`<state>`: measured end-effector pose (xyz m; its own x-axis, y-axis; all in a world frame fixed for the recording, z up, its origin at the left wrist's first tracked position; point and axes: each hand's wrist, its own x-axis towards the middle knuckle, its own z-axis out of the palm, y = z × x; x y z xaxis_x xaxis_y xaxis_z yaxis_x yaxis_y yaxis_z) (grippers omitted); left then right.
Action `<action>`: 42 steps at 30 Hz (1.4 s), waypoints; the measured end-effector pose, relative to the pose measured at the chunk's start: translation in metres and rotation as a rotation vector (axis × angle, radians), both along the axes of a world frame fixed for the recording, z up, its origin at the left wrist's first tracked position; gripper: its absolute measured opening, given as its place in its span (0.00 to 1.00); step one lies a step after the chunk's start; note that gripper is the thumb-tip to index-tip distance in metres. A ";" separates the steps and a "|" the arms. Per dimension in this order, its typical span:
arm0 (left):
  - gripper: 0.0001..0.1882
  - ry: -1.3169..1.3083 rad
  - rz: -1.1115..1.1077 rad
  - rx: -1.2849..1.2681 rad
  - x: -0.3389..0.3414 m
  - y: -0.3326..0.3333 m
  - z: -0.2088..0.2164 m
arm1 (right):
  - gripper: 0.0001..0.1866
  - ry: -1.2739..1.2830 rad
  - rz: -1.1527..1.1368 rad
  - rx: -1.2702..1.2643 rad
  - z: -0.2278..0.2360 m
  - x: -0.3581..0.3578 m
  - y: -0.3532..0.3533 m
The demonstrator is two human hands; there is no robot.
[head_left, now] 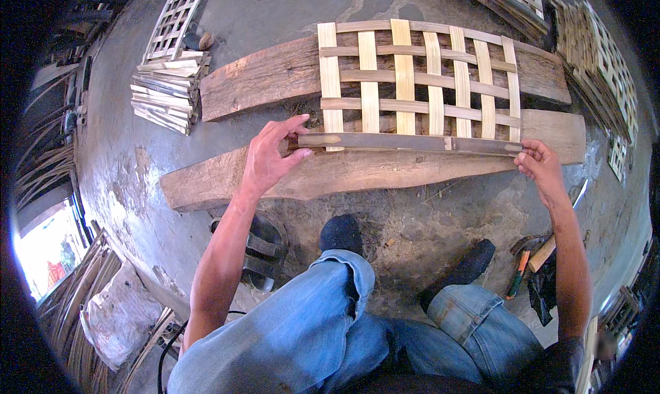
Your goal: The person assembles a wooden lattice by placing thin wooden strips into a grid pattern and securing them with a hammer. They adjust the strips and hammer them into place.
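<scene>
A woven lattice panel of pale bamboo slats (pixel 402 71) lies across two thick wooden planks (pixel 261 78). Along its near edge runs a darker bamboo strip (pixel 412 142), level with the panel's lower slat ends and lying over at least the leftmost one. The strip's right end is pinched between the thumb and fingers of my right hand (pixel 543 171). At the other end, my left hand (pixel 271 157) is open, its thumb and fingers spread around the strip's tip without closing on it.
A bundle of loose slats (pixel 165 95) and another lattice panel (pixel 177 16) lie at the far left. Stacked panels (pixel 588 64) stand far right. Near my feet are sandals (pixel 265 246), a tool with an orange and green handle (pixel 518 274) and a wooden handle (pixel 543 254). A whitish sack (pixel 127 315) sits lower left.
</scene>
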<state>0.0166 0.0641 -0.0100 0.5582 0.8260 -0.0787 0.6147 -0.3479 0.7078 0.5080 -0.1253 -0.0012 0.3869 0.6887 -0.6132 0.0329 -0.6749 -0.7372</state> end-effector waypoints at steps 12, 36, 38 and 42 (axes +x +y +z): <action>0.35 0.010 0.007 -0.033 0.004 0.000 0.003 | 0.17 0.017 -0.037 0.009 -0.001 0.001 -0.001; 0.34 -0.115 0.063 -0.071 0.001 0.008 0.005 | 0.19 -0.090 0.095 0.147 0.012 0.010 0.010; 0.34 -0.147 0.033 -0.085 0.012 0.010 0.005 | 0.19 -0.096 0.077 0.123 0.021 0.018 0.012; 0.34 -0.099 -0.004 -0.101 0.021 0.010 0.007 | 0.18 -0.096 0.140 0.108 0.023 0.028 0.004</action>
<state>0.0372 0.0744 -0.0027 0.5703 0.8146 -0.1056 0.5393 -0.2743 0.7962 0.5361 -0.1210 0.0215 0.3361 0.7997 -0.4975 0.1947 -0.5758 -0.7940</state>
